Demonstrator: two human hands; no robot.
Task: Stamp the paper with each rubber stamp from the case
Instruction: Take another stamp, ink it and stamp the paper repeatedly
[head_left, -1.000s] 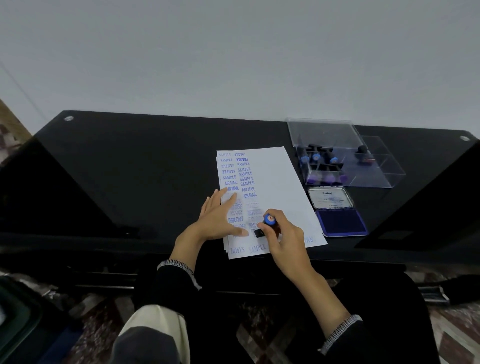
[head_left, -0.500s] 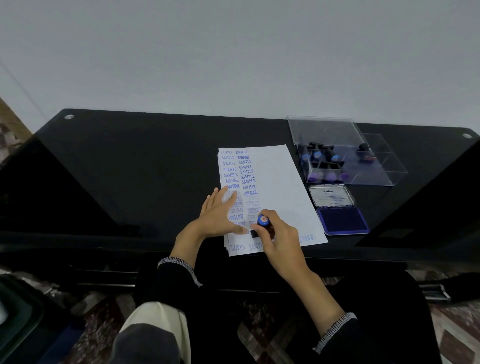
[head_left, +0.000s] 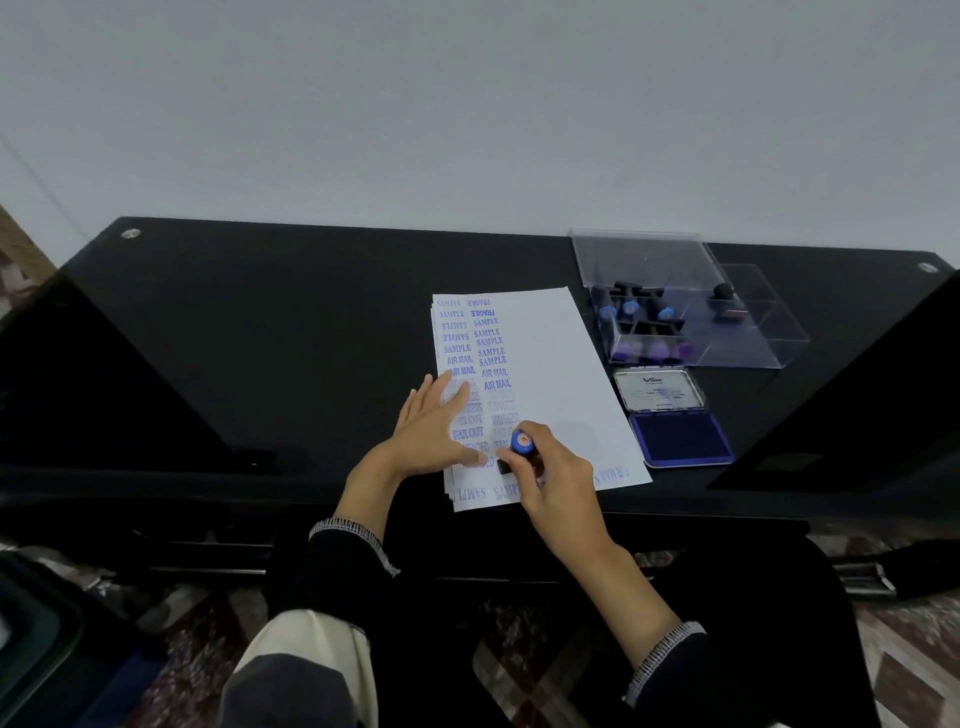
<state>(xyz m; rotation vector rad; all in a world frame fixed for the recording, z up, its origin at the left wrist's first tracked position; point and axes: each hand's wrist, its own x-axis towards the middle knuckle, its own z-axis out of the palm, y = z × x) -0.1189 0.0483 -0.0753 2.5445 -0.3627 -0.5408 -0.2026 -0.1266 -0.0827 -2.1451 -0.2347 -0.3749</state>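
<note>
A white sheet of paper (head_left: 550, 374) lies on the black table, its left side covered with two columns of blue stamp prints. My left hand (head_left: 434, 431) lies flat on the paper's lower left, fingers straight, holding it down. My right hand (head_left: 550, 478) grips a rubber stamp (head_left: 521, 444) with a blue knob and black base, its base down on the paper just right of my left thumb. The clear plastic case (head_left: 748, 343) at the back right holds several more stamps with blue and purple knobs.
An open blue ink pad (head_left: 680, 439) with its lid (head_left: 660, 391) folded back sits right of the paper, in front of the case. The black glass table (head_left: 260, 338) stretches left and back to a grey wall. My lap and patterned floor lie below the table edge.
My right hand has shifted the stamp a little left, closer to my left thumb, and set it down on the paper. My left hand has stayed flat on the sheet.
</note>
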